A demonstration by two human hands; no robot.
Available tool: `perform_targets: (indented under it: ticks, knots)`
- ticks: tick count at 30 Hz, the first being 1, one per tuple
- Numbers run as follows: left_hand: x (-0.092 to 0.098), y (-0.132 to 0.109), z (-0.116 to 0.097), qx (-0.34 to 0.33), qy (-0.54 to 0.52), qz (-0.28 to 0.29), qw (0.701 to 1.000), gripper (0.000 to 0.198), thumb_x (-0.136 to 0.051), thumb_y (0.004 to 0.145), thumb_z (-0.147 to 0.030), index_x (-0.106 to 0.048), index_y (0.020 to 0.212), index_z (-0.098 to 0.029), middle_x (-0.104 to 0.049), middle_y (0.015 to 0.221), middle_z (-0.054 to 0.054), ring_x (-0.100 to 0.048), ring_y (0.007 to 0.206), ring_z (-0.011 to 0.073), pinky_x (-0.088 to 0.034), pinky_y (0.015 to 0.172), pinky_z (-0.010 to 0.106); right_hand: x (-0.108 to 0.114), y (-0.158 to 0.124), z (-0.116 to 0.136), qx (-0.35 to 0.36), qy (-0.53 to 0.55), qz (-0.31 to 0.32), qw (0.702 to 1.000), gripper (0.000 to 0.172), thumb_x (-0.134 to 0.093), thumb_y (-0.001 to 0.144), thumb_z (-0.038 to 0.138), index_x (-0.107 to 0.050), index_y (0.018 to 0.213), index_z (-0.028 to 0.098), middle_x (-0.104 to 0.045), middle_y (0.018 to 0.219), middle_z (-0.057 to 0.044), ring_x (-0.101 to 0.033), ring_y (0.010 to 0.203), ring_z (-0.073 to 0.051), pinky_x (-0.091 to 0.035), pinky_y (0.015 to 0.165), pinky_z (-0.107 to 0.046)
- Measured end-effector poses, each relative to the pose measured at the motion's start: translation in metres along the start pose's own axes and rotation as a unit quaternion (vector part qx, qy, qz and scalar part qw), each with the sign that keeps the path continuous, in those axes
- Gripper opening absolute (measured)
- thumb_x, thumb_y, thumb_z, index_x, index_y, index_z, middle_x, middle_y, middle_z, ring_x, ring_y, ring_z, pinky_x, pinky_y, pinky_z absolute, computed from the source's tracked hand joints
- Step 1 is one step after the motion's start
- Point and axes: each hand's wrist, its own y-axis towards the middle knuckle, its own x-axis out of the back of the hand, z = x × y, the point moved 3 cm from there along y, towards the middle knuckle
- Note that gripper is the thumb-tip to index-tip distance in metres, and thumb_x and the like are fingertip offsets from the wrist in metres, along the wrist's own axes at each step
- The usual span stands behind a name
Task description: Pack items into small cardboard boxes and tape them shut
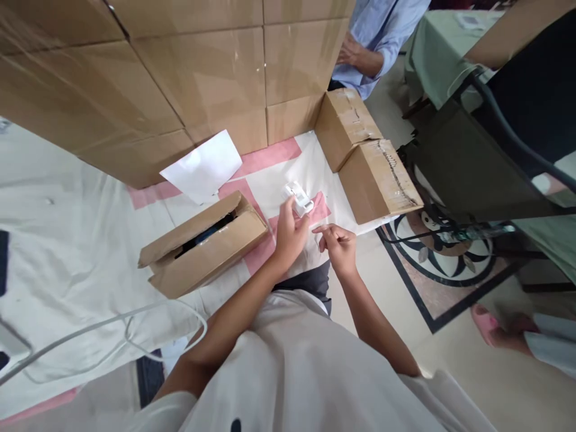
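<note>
A small white object (299, 199), possibly a plastic device or roll, is held between the thumb and fingers of my left hand (290, 231), over the cloth-covered table. Just to its right is my right hand (339, 243), with the index finger pointing toward the left hand and the other fingers curled; whatever they may hold is too small to make out. An open cardboard box (216, 246) lies left of my hands, with something dark inside. Behind it a white sheet of paper (204, 165) rests against the stacked cartons.
Large taped cartons (202, 78) form a wall at the back. Two smaller boxes (373, 186) stand on the right edge. A white cable (90, 329) loops at lower left. Beyond are a person in a blue shirt (382, 30), a dark chair (486, 162) and another person's feet.
</note>
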Motion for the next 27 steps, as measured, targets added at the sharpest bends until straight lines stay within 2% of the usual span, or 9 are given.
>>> perform_targets:
  ticks: [2, 4, 8, 11, 15, 19, 22, 25, 27]
  knots:
    - [0.012, -0.017, -0.011, 0.041, -0.08, 0.058, 0.994, 0.032, -0.054, 0.098, -0.034, -0.065, 0.124, -0.017, -0.07, 0.128, 0.014, -0.064, 0.125, 0.0266, -0.05, 0.109, 0.041, -0.009, -0.006, 0.017, 0.017, 0.011, 0.008, 1.0, 0.057, -0.063, 0.097, 0.034, -0.037, 0.048, 0.023, -0.055, 0.05, 0.001, -0.062, 0.061, -0.016, -0.049, 0.067, -0.031]
    - [0.027, -0.031, -0.021, 0.057, -0.127, 0.081, 0.987, 0.03, -0.061, 0.096, -0.039, -0.071, 0.114, -0.018, -0.075, 0.12, 0.012, -0.069, 0.117, 0.0258, -0.053, 0.103, 0.039, -0.02, -0.013, 0.033, 0.035, 0.018, 0.032, 0.999, 0.057, -0.064, 0.098, 0.033, -0.037, 0.049, 0.022, -0.056, 0.051, 0.001, -0.054, 0.053, -0.013, -0.046, 0.062, -0.03]
    - [0.061, -0.048, -0.035, 0.033, -0.152, 0.006, 0.988, 0.02, -0.071, 0.09, -0.035, -0.076, 0.102, -0.019, -0.079, 0.103, 0.007, -0.074, 0.1, 0.0211, -0.058, 0.09, 0.032, -0.047, -0.027, 0.056, 0.067, 0.036, 0.103, 0.992, 0.056, -0.065, 0.098, 0.03, -0.038, 0.049, 0.02, -0.056, 0.054, 0.001, -0.05, 0.051, -0.011, -0.04, 0.056, -0.029]
    - [0.091, -0.057, -0.047, -0.058, -0.096, -0.064, 0.992, 0.011, -0.069, 0.093, -0.027, -0.078, 0.091, -0.021, -0.08, 0.088, 0.003, -0.075, 0.084, 0.0164, -0.059, 0.08, 0.028, -0.065, -0.033, 0.06, 0.071, 0.05, 0.146, 0.985, 0.055, -0.064, 0.098, 0.03, -0.038, 0.051, 0.02, -0.058, 0.057, 0.0, -0.052, 0.053, -0.012, -0.041, 0.056, -0.029]
    - [0.129, -0.072, -0.066, -0.212, 0.0, -0.126, 0.969, 0.015, -0.07, 0.09, -0.012, -0.078, 0.096, -0.023, -0.081, 0.088, 0.001, -0.075, 0.078, 0.0142, -0.06, 0.075, 0.027, -0.086, -0.034, 0.052, 0.0, 0.078, 0.202, 0.976, 0.053, -0.071, 0.092, 0.042, -0.038, 0.055, 0.021, -0.064, 0.066, -0.001, -0.057, 0.061, -0.014, -0.044, 0.06, -0.029]
    - [0.155, -0.088, -0.074, -0.236, 0.042, -0.134, 0.962, 0.021, -0.072, 0.087, -0.008, -0.077, 0.1, -0.023, -0.08, 0.088, 0.002, -0.074, 0.074, 0.0144, -0.061, 0.069, 0.028, -0.104, -0.038, 0.057, -0.124, 0.052, 0.275, 0.952, 0.051, -0.075, 0.084, 0.051, -0.041, 0.059, 0.022, -0.057, 0.056, 0.002, -0.049, 0.055, -0.012, -0.038, 0.054, -0.026]
    - [0.181, -0.104, -0.076, -0.219, 0.07, -0.167, 0.959, 0.018, -0.071, 0.089, -0.009, -0.076, 0.099, -0.023, -0.079, 0.084, 0.002, -0.073, 0.072, 0.0154, -0.061, 0.069, 0.031, -0.108, -0.039, 0.064, -0.188, -0.073, 0.327, 0.923, 0.049, -0.076, 0.08, 0.053, -0.044, 0.059, 0.022, -0.057, 0.057, 0.001, -0.05, 0.055, -0.013, -0.035, 0.052, -0.026]
    - [0.224, -0.123, -0.08, -0.231, 0.119, -0.28, 0.924, 0.008, -0.069, 0.092, -0.018, -0.076, 0.093, -0.022, -0.076, 0.075, 0.001, -0.071, 0.065, 0.0174, -0.061, 0.063, 0.035, -0.096, -0.031, 0.059, -0.205, -0.297, 0.337, 0.87, 0.043, -0.071, 0.083, 0.049, -0.052, 0.057, 0.021, -0.062, 0.062, -0.002, -0.055, 0.06, -0.017, -0.035, 0.053, -0.028]
    - [0.252, -0.132, -0.082, -0.227, 0.163, -0.334, 0.9, 0.005, -0.074, 0.089, -0.023, -0.076, 0.085, -0.02, -0.074, 0.069, 0.001, -0.07, 0.06, 0.0183, -0.06, 0.06, 0.036, -0.086, -0.021, 0.053, -0.2, -0.387, 0.332, 0.837, 0.037, -0.066, 0.086, 0.046, -0.059, 0.06, 0.021, -0.067, 0.068, -0.004, -0.06, 0.064, -0.019, -0.037, 0.055, -0.029]
